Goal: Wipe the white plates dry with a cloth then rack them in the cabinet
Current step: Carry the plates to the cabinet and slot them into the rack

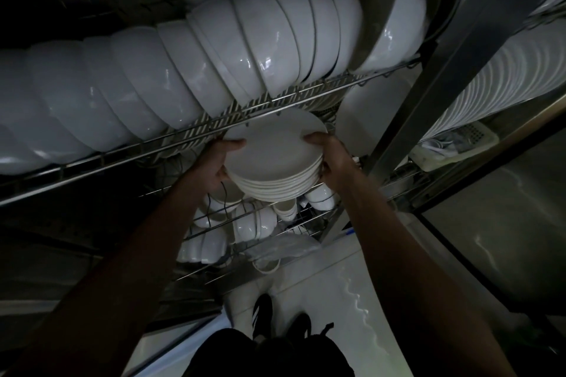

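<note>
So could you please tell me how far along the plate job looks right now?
Done: a row of white plates already stands racked on the right. In hand: the left hand and right hand hold a stack of white plates just under the wire shelf. Left: setting this stack into the rack. No cloth is visible.

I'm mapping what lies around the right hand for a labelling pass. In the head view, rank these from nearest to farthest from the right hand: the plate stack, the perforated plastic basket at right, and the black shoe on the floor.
1. Plate stack: gripped at its right edge by the right hand.
2. Perforated plastic basket: off to the right, on the side shelf.
3. Black shoe: far below, on the floor.
</note>
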`<state>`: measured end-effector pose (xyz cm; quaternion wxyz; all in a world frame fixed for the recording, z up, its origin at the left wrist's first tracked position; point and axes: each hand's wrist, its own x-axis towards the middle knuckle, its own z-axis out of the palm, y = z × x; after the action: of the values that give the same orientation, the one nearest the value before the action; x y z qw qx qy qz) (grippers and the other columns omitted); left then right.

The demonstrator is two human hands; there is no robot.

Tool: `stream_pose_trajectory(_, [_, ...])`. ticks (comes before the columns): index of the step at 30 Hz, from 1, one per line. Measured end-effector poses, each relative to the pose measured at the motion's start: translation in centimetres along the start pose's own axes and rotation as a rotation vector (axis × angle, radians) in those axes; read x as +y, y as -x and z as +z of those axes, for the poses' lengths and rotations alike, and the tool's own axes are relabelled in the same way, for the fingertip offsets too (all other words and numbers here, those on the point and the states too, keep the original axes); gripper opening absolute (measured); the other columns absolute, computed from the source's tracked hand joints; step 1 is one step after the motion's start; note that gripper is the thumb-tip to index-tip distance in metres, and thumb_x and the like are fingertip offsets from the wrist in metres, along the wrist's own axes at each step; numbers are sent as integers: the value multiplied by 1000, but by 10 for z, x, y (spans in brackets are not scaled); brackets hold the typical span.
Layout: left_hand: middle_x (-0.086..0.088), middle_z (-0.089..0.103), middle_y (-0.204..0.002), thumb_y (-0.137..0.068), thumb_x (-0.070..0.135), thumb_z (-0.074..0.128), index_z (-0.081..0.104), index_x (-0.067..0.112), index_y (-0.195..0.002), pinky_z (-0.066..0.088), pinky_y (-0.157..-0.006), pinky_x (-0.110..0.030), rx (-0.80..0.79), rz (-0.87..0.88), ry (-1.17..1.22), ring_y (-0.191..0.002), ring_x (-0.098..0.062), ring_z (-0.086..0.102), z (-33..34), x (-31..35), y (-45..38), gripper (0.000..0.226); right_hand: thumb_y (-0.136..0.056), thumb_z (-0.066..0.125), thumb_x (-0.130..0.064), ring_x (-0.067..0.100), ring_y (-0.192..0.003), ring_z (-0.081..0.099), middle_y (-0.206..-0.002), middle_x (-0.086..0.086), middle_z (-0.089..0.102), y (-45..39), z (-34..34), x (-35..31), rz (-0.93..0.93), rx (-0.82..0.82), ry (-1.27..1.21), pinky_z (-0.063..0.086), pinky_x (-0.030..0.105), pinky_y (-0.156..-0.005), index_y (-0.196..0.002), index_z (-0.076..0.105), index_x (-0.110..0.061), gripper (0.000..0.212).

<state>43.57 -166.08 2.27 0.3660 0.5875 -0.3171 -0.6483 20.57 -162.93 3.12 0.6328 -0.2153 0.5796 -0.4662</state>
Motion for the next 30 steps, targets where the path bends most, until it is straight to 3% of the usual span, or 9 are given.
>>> stream_pose_trajectory(5, [-1, 76, -103, -70, 26, 80, 69, 20, -119, 52, -96, -45, -6, -5, 17, -103, -26, 69, 2, 0, 2, 51, -90, 65, -32, 27, -95, 69, -102, 7, 74, 6, -1, -2, 7, -50, -6, 53, 33, -74, -115, 67, -15, 30])
stream_pose_trajectory(9, [-1, 75, -108, -74, 27, 79, 68, 24, -120, 57, -83, -44, 32, 20, -73, -104, -30, 69, 3, 1, 2, 47, -98, 59, -39, 22, -90, 68, -100, 5, 72, 7, -4, -4, 37, -74, -64, 53, 32, -71, -115, 66, -18, 28])
stream_pose_trajectory(11, [0, 68, -115, -79, 26, 80, 65, 26, -123, 52, -74, -32, 100, 115, -200, -98, -25, 65, 4, 4, 4, 47, -99, 57, -38, 21, -86, 66, -96, 4, 71, 7, -5, -4, 43, -84, -68, 52, 32, -69, -104, 66, -19, 21])
stream_pose_trajectory(15, [-11, 70, -111, -84, 13, 79, 70, 5, -116, 42, -73, -13, 182, 486, -556, -103, -23, 63, 6, 11, 4, 34, -99, 58, -37, 23, -91, 64, -101, 6, 70, 9, -5, -5, 42, -67, -70, 53, 35, -77, -105, 65, -17, 22])
stream_pose_trajectory(18, [2, 66, -109, -79, 32, 80, 71, 12, -115, 45, -89, -22, 289, 606, -876, -105, -15, 59, 8, 17, 14, 42, -97, 60, -38, 24, -98, 63, -110, 7, 70, 9, -7, -4, 35, -78, -71, 51, 42, -95, -115, 65, -17, 28])
stream_pose_trajectory(21, [0, 73, -111, -73, 46, 65, 73, 24, -106, 52, -95, -38, 266, 702, -989, -107, -24, 66, 22, 18, 29, 41, -98, 59, -37, 22, -91, 64, -95, 3, 70, 5, -11, -6, 38, -114, -75, 52, 42, -92, -98, 64, -21, 17])
stream_pose_trajectory(25, [1, 74, -110, -82, 62, 56, 76, 22, -105, 53, -95, -43, 181, 839, -1066, -104, -22, 68, 52, -3, 60, 51, -94, 62, -37, 30, -103, 69, -109, 11, 75, -10, -10, 3, 14, -187, -129, 56, 43, -93, -117, 69, -12, 34])
stream_pose_trajectory(28, [5, 69, -124, -84, 75, 46, 73, 28, -117, 47, -101, -47, 244, 844, -1224, -120, -24, 59, 67, -22, 74, 63, -65, 77, -54, 33, -114, 67, -125, 16, 69, -26, -8, 9, 16, -182, -142, 54, 45, -98, -134, 61, -10, 83])
stream_pose_trajectory(30, [5, 63, -135, -79, 82, 43, 69, 31, -126, 41, -108, -46, 271, 810, -1275, -129, -25, 53, 73, -29, 76, 74, -78, 72, -56, 33, -118, 64, -130, 17, 65, -29, -7, 10, -5, -174, -185, 52, 43, -99, -139, 57, -10, 78])
